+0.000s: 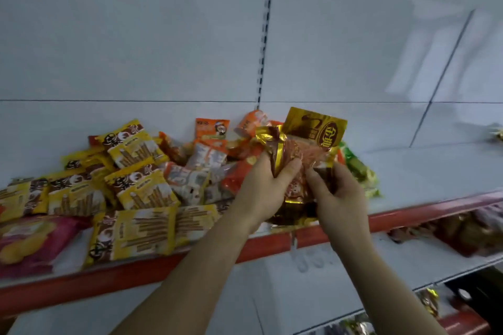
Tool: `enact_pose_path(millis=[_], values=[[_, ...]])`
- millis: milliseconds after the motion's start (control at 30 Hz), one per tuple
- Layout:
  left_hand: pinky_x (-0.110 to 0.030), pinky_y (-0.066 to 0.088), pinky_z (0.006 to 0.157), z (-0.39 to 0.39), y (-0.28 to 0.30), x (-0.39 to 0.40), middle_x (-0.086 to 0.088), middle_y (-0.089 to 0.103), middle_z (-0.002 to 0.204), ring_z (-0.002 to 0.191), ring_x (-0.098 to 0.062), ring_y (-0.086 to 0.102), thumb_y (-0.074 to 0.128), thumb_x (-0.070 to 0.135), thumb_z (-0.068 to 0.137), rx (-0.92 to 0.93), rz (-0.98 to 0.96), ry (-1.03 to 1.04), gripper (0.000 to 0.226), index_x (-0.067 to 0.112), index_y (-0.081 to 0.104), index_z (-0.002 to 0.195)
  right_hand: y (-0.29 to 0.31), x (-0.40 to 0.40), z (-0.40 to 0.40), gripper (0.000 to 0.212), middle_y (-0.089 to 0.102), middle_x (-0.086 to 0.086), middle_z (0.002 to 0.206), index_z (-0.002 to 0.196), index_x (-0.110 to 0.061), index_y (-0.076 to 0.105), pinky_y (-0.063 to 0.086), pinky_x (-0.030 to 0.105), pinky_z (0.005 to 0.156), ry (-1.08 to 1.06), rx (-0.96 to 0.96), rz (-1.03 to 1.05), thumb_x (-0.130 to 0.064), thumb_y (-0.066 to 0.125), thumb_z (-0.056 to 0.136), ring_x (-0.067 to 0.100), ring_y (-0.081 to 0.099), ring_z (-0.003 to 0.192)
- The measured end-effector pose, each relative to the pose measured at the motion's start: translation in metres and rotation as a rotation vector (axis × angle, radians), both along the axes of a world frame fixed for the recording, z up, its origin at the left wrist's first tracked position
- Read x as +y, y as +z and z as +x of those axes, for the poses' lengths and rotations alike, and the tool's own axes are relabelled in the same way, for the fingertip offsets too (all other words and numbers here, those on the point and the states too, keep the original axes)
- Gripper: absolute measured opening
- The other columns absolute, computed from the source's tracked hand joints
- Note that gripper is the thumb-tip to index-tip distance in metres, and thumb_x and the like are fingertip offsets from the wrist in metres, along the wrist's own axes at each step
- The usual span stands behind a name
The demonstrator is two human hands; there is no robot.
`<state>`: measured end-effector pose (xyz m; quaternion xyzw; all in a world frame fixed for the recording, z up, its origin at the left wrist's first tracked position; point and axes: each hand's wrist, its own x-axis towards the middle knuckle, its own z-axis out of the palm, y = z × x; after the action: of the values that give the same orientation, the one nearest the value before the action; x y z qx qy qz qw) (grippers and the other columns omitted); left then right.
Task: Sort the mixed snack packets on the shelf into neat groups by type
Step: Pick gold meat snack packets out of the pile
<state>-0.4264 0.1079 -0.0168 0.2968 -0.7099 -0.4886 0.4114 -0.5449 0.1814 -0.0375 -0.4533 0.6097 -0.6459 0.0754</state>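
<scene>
Both hands hold gold packets [307, 144] above the front of the shelf [408, 171], near its red edge [394, 216]. The left hand [261, 185] has its fingers [290, 168] curled tight round a crumpled gold packet, thumb pressed on the clear window that shows orange contents. The right hand [337, 193] has its fingers curled onto the lower right of the bunch, pinching the foil; how many packets it grips cannot be told. Left of the hands lies a mixed heap: yellow stick packets [136, 187], orange packets [212, 130] behind them, a pink bag [32, 242] at the far left. A green packet [359, 168] lies just right of the hands.
</scene>
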Motion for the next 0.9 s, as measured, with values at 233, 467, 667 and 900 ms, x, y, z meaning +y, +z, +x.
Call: enact_pose_path(millis=[233,467,667,900], values=[[-0.019,0.051,0.08,-0.183,0.0,0.067,0.016,0.066,0.105,0.097,0.001,0.064,0.072,0.034,0.096,-0.008,-0.009,-0.134,0.025,0.029,0.055,0.113,-0.01,0.1,-0.16,0.075,0.072,-0.006,0.1,0.153,-0.05,0.02,0.059,0.032,0.072,-0.256,0.15,-0.003,-0.019,0.061,0.098,0.01,0.07,0.086],[-0.019,0.052,0.081,-0.376,-0.016,0.136,0.018,0.065,0.112,0.103,-0.003,0.064,0.064,0.032,0.101,-0.051,0.006,-0.453,0.032,0.033,0.048,0.128,-0.015,0.19,-0.313,0.058,0.044,-0.032,0.128,0.152,-0.033,0.037,0.037,0.001,0.096,-0.441,0.218,0.176,-0.031,0.058,0.099,-0.028,0.037,0.116],[-0.04,0.054,0.102,-0.531,-0.019,0.17,0.012,0.061,0.123,0.12,-0.019,0.062,0.055,0.043,0.104,-0.099,0.05,-0.612,0.041,0.035,0.036,0.139,-0.012,0.234,-0.454,0.066,0.045,-0.017,0.145,0.156,-0.032,0.03,0.027,-0.007,0.088,-0.554,0.268,0.34,-0.027,0.062,0.098,-0.003,0.041,0.131],[-0.042,0.047,0.109,-0.701,-0.006,0.189,-0.006,0.052,0.152,0.135,-0.03,0.054,0.048,0.059,0.101,-0.275,-0.151,-0.646,0.071,0.02,0.024,0.155,-0.002,0.264,-0.609,0.07,0.051,-0.022,0.132,0.152,-0.035,0.036,0.032,-0.008,0.083,-0.657,0.209,0.335,-0.021,0.07,0.092,-0.015,0.048,0.112]])
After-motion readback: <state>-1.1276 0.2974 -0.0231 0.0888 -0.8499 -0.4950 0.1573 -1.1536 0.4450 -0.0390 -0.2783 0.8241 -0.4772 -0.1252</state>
